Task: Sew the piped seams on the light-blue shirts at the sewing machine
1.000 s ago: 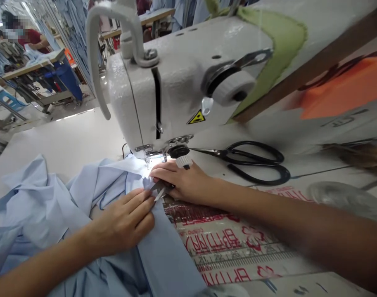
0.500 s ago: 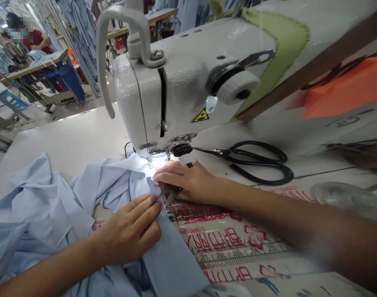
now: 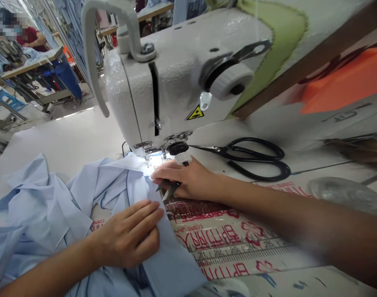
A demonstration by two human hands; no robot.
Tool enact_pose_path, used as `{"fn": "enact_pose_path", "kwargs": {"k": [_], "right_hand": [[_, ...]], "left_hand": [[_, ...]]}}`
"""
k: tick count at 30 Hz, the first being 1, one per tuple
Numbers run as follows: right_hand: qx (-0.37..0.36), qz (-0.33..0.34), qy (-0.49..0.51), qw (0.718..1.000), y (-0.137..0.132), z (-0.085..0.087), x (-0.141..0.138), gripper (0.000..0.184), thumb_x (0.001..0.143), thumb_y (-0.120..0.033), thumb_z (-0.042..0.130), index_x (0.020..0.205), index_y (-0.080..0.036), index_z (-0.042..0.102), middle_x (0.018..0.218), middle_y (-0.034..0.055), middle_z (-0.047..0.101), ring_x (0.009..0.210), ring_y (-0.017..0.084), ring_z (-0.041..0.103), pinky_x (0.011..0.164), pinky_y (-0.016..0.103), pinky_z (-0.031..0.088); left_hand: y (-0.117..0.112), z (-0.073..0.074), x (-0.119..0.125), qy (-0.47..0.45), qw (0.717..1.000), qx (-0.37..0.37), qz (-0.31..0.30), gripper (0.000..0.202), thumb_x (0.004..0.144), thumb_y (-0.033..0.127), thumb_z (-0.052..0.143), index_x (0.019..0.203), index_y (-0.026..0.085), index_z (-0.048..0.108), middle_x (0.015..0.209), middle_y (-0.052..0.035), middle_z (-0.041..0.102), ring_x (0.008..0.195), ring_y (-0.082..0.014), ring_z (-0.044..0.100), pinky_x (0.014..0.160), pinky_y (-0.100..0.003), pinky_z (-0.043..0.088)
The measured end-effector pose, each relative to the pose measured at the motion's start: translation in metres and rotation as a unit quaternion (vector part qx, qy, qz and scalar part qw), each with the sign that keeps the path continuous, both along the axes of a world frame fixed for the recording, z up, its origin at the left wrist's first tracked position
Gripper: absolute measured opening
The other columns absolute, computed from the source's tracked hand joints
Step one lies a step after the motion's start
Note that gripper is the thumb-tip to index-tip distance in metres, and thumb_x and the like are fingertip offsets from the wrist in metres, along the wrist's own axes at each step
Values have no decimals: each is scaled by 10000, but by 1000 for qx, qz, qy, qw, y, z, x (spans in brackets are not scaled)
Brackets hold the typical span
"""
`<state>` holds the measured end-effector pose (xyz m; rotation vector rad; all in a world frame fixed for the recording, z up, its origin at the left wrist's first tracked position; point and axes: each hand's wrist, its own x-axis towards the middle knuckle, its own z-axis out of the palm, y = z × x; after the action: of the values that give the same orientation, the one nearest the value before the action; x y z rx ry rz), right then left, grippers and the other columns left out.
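Light blue fabric point(image 3: 172, 247) with darker blue edging runs under the needle area of a white sewing machine point(image 3: 179, 82) and bunches to the left. My left hand point(image 3: 129, 235) rests on the cloth below the needle, its fingers stretched out and lying flat, the thumb beneath them partly hidden. My right hand point(image 3: 191, 179) is closed around small thread snips point(image 3: 168, 189), whose blades point left, apart, over the fabric's edge. Its fingertips touch the cloth just beside the lit presser foot point(image 3: 148, 161). The snips' handles are hidden in my palm.
Black-handled scissors point(image 3: 256, 159) lie on the table right of the needle. A printed ruler point(image 3: 238, 251) runs under clear tape with red lettering. An orange cloth point(image 3: 346, 80) hangs at the right. A co-worker point(image 3: 33, 38) stands at another table in the back left.
The view has shifted slightly, moving the machine left. My left fingers have drawn a little away from the snips, down the cloth. My right hand stays by the presser foot with the snips.
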<state>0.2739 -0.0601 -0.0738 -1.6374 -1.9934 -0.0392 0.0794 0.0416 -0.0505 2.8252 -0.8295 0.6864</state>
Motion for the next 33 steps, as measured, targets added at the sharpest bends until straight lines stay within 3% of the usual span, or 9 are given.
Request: {"fn": "enact_pose_path", "kwargs": {"k": [4,8,10,12,17,20,26,33], "right_hand": [[4,-3,8,1000,-1,0,0,216,775,-157,500,965,-187,599,879,16,661,774,127,595,672,241,385],[38,48,-105,993,-6,4,-3,184,848,-166,431,927,-158,596,928,40,656,787,139,580,589,252,351],[54,66,-158,984,-7,6,-4,253,902,-168,349,888,-155,601,922,39,659,738,135,571,540,258,324],[53,54,-188,979,-5,7,-5,310,926,-162,299,879,-159,606,925,30,662,692,130,562,502,261,293],[-28,-21,-226,973,0,11,-4,251,909,-171,362,971,-180,605,1013,28,648,652,131,559,479,269,253],[-26,-32,-219,975,-2,13,-6,254,903,-183,360,956,-186,608,1063,28,633,671,133,565,480,275,250],[-8,-11,-180,984,-7,14,-4,229,799,-126,412,936,-160,592,968,31,658,680,121,568,471,269,260],[-1,33,-167,985,-9,14,-1,200,799,-152,421,917,-172,582,949,32,655,727,127,574,493,259,282]], "left_hand": [[-1,-2,0,20,1000,7,10,95,806,32,461,747,58,530,981,-199,646,1022,-303,586,899,-442,518],[-4,-4,-2,19,999,14,27,114,816,40,452,739,60,535,1012,-192,634,1033,-293,580,927,-436,500],[-3,-5,-1,18,999,16,31,127,822,48,444,740,64,540,1013,-178,633,1019,-279,588,927,-422,503],[1,-6,2,18,999,10,33,137,830,52,436,741,68,539,989,-166,637,997,-264,597,915,-413,510],[15,-8,15,13,999,-16,37,109,826,34,445,762,72,525,911,-142,641,964,-235,594,904,-396,512],[19,-8,18,21,999,-35,34,101,832,35,433,801,70,523,916,-141,631,1013,-231,565,927,-388,494],[22,-10,18,77,982,-67,160,249,767,47,399,1001,75,481,1196,-203,483,1240,-289,365,1008,-504,384],[31,-14,27,127,965,-38,227,471,788,243,496,1229,91,432,1227,-185,437,1243,-321,330,1013,-517,342]]}}
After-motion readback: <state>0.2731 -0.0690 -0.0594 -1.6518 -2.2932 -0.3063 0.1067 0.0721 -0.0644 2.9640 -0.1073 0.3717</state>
